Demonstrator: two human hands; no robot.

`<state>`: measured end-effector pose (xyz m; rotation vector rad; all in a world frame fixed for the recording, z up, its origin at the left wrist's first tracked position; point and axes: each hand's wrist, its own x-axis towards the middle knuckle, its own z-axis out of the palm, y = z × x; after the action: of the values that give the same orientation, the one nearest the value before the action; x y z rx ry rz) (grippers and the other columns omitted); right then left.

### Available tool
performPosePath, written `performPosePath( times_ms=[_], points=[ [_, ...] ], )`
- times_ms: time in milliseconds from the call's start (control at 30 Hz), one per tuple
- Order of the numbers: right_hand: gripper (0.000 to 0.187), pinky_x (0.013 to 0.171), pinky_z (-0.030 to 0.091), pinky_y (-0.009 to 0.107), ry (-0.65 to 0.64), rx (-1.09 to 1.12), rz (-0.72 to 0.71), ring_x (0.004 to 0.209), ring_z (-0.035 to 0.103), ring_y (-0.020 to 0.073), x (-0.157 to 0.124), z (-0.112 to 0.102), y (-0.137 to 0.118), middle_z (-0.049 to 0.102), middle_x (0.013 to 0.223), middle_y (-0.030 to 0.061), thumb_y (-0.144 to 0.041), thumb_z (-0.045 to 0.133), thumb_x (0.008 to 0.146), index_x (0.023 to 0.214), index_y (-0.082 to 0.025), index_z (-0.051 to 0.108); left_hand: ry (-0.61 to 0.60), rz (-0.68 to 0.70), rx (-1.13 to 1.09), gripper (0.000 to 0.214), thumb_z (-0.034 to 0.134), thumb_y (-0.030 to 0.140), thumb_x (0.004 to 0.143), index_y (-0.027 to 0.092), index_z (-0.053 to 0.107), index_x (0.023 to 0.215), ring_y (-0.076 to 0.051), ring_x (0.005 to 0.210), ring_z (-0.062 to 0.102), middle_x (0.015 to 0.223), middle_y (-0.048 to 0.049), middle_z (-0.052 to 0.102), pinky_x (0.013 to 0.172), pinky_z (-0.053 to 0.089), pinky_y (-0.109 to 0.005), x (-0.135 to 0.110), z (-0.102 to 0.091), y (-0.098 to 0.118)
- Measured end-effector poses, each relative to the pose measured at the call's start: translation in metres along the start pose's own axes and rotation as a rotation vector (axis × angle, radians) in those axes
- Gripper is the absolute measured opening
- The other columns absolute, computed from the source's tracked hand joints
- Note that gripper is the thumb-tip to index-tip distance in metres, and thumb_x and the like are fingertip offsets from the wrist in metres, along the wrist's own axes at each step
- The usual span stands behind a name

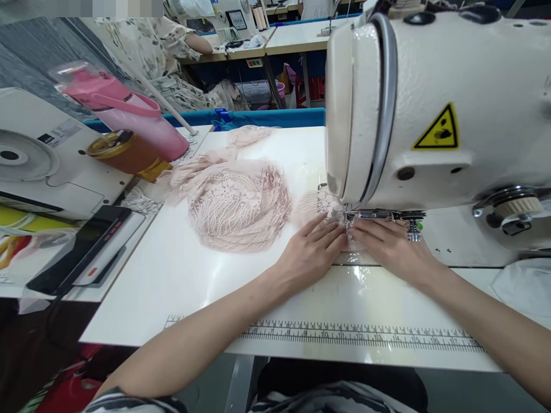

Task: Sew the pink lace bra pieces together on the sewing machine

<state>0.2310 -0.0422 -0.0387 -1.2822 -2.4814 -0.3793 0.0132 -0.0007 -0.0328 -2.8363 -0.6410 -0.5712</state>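
Running leftward from sewing machine [413, 103], pink lace [241, 212]

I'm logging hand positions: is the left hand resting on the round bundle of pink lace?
No: the left hand lies to the right of the bundle, its fingers by the lace at the sewing machine.
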Motion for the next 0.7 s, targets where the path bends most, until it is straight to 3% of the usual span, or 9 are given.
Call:
performPosePath(
  times_ms=[200,433,600,700],
  points=[
    [0.038,0.09,0.046,0.036,-0.009,0.014,-0.04,0.107,0.058,0.0189,0.001,0.003,-0.004,0.066,0.118,0.0052,0.0,0.044,0.086,0.113,-0.019,0.062,-0.007,-0.036,0.012,0.024,0.043,0.013,0.094,0.013,0.066,0.099,-0.017,0.113,0.062,0.116,-0.0061,0.068,0.113,0.037,-0.04,0.002,-0.005,-0.002],
    [0.025,0.085,0.046,0.03,0.063,0.02,-0.021,0.101,0.06,0.0168,0.008,0.006,-0.01,0.07,0.106,0.0028,-0.006,0.048,0.089,0.101,-0.019,0.066,0.035,-0.066,0.046,0.02,0.046,0.01,0.09,0.012,0.064,0.099,-0.02,0.111,0.062,0.115,-0.0073,0.068,0.108,0.04,-0.042,0.002,-0.004,-0.003],
    [0.022,0.083,0.047,0.028,0.11,0.117,-0.002,0.098,0.061,0.0159,0.01,0.005,-0.011,0.071,0.098,0.0007,-0.007,0.052,0.087,0.095,-0.019,0.068,0.108,-0.102,-0.006,0.012,0.05,0.014,0.09,0.017,0.061,0.092,-0.018,0.092,0.065,0.105,-0.0025,0.071,0.095,0.046,-0.039,0.006,-0.008,0.0],
    [0.018,0.081,0.047,0.028,0.126,0.151,0.012,0.095,0.062,0.0156,0.011,0.004,-0.012,0.072,0.096,-0.0001,-0.012,0.054,0.089,0.094,-0.021,0.068,0.106,-0.082,-0.089,0.012,0.049,0.017,0.092,0.016,0.059,0.097,-0.016,0.105,0.062,0.114,-0.0033,0.068,0.102,0.042,-0.037,0.006,-0.009,0.001]
  ],
)
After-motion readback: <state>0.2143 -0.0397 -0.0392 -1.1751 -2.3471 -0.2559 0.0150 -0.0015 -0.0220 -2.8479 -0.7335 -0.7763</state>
